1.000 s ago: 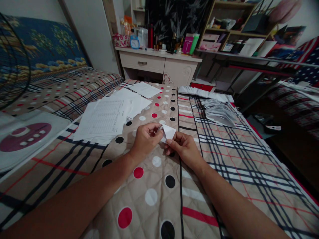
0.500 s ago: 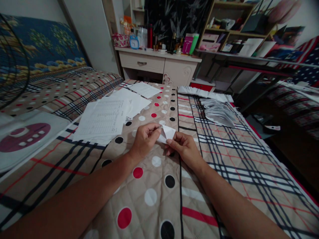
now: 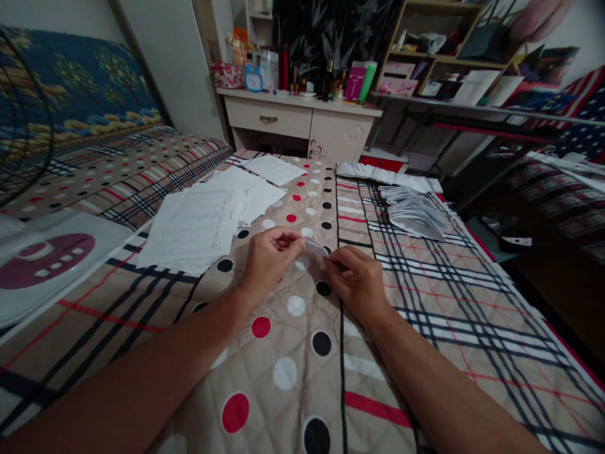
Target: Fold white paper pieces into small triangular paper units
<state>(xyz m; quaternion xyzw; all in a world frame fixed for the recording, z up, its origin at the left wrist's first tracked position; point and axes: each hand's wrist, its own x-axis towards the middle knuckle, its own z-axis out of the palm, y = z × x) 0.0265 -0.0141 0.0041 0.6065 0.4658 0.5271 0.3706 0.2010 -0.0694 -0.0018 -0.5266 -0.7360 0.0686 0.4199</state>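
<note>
Between my hands, above the dotted bedspread, is a small folded piece of white paper, seen nearly edge-on as a narrow strip. My left hand pinches its left end between thumb and fingertips. The right end is pinched by my right hand, whose fingers curl over and hide part of it. To the left lie loose sheets of printed paper, overlapping in a spread pile. On the right side of the bed rests a fanned bunch of folded papers, near a long row of folded white paper.
A clear plastic bag with a purple print lies at the left edge. Beyond the bed stands a white dresser crowded with bottles and boxes. A fan guard juts in at far left, and a shelf unit stands at back right.
The folded paper has turned from showing a broad pointed face to nearly edge-on. My right hand has rolled over and shifted slightly right; my left hand stays almost in place.
</note>
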